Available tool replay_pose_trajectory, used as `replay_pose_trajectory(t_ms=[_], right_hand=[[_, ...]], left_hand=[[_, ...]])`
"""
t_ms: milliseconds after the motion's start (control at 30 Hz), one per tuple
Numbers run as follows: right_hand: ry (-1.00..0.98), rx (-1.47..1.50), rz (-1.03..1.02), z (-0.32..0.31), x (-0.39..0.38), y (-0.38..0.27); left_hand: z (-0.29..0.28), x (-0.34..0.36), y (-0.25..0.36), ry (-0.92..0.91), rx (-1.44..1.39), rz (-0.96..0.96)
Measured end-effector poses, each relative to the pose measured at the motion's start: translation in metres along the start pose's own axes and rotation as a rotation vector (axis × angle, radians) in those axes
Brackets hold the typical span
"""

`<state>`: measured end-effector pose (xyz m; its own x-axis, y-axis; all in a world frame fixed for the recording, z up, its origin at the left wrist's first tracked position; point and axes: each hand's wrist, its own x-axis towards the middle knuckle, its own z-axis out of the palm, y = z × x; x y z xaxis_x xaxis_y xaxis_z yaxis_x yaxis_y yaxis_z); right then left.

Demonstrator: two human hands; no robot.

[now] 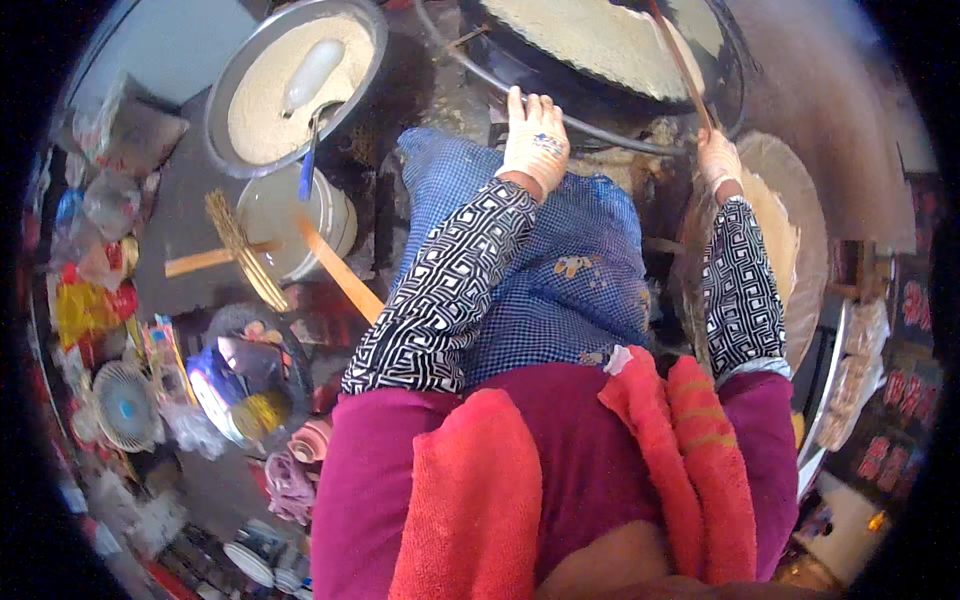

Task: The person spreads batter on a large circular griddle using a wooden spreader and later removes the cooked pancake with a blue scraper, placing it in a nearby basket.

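My left hand (535, 142), in a pale glove, lies over the grey ring (610, 137) around a round black griddle (730, 75). Its fingers are stretched out and nothing shows in them. On the griddle is a broad, thin, pale pancake (590, 45). My right hand (718, 160), gloved too, is closed on a long, thin brown stick (683, 65), which reaches across the pancake's right edge. Dark griddle surface shows beside that edge. Below the right hand, a round tray (808, 200) with a pale flat sheet on it is partly hidden by my forearm.
A steel basin (222, 110) of pale batter or meal, holding a blue-handled scoop (307, 170), stands at far left. Beneath it are a white bucket (345, 215), a straw brush (240, 250) and wooden handles (340, 270). Bags, a fan (125, 405) and other clutter fill the left.
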<state>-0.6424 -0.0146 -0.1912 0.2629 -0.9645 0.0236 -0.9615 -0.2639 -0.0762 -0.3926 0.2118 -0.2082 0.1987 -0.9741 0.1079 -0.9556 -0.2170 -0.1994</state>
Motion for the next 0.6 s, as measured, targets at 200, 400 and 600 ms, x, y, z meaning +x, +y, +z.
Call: replay_pose_trajectory(t_ms=[200, 400, 600], right_hand=[[-0.023, 0.028, 0.111, 0.004, 0.0, 0.023], [0.006, 0.059, -0.181, 0.025, -0.033, -0.004], [-0.012, 0.164, 0.012, 0.006, -0.005, 0.004]], left_hand=[[0.015, 0.012, -0.009, 0.072, 0.003, 0.007], [0.01, 0.013, -0.026, -0.026, 0.054, -0.038], [0.016, 0.013, -0.044, 0.045, 0.055, -0.03]])
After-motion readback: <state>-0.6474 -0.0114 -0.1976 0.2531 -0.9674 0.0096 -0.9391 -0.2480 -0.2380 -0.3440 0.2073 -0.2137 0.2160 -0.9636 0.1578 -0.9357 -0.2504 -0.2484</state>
